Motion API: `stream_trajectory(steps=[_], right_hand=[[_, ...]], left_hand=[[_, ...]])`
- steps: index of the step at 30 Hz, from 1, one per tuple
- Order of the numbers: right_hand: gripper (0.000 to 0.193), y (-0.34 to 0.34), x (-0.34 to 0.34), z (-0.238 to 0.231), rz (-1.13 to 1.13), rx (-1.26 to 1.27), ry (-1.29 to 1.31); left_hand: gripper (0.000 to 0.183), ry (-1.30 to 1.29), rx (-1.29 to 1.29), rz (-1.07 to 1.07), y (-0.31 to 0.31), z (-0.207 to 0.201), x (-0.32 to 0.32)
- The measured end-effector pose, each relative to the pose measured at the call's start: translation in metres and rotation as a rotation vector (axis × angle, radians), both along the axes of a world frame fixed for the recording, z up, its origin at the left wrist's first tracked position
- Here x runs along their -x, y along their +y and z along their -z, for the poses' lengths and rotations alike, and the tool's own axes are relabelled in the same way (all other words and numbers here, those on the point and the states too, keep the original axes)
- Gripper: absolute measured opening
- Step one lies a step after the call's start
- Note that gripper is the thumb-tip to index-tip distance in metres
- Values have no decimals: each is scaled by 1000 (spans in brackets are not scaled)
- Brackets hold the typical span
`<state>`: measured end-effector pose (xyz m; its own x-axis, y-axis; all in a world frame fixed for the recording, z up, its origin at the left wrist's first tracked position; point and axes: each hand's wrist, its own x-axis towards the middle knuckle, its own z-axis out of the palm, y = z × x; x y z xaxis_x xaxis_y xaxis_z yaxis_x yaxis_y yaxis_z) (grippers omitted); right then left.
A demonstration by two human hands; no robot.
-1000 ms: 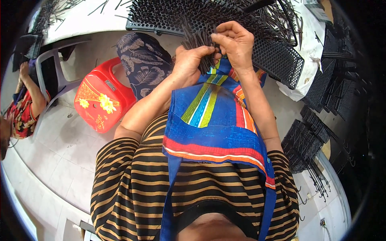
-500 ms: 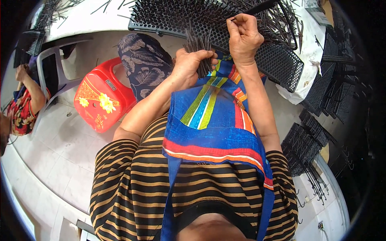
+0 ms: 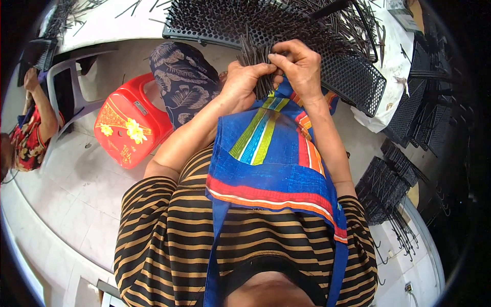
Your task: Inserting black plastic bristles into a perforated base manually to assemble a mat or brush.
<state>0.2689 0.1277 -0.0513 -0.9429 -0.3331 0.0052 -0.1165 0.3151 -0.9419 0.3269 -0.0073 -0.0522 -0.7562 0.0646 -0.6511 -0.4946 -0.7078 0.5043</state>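
My left hand [image 3: 243, 82] is wrapped round a bundle of thin dark sticks [image 3: 254, 54], whose ends fan out above the thumb. Against the right side of that bundle, my right hand [image 3: 303, 69] has its fingertips closed in a pinch; what they hold, if anything, is too small to make out. Just beyond both hands lies a long black perforated rack [image 3: 353, 81]. Many dark sticks stand in its holes along the left and middle, while holes show bare at its right end.
Loose sticks [image 3: 360, 25] lie behind the rack on a white-covered table [image 3: 112, 25]. A red stool [image 3: 123, 125] stands at left, near a patterned dark-blue cloth [image 3: 184, 84]. Another person's arm [image 3: 45, 110] shows at far left. More black racks [image 3: 383, 189] stand at right.
My right hand has come left and down from above the rack to the bundle. My left hand keeps its grip, nearly still. At far left, the other person's arm has moved up slightly.
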Motion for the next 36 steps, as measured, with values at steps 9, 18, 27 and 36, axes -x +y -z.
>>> stream_trajectory(steps=[9, 18, 27, 36], right_hand=[[6, 8, 22, 2, 424, 248, 198], [12, -6, 39, -6, 234, -93, 792], [13, -3, 29, -1, 111, -287, 749], [19, 5, 7, 9, 242, 7, 178]], left_hand=[[9, -28, 147, -114, 5, 5, 1], [7, -18, 158, -24, 3, -2, 1], [6, -21, 96, -65, 5, 1, 1], [8, -25, 40, -88, 8, -1, 2]])
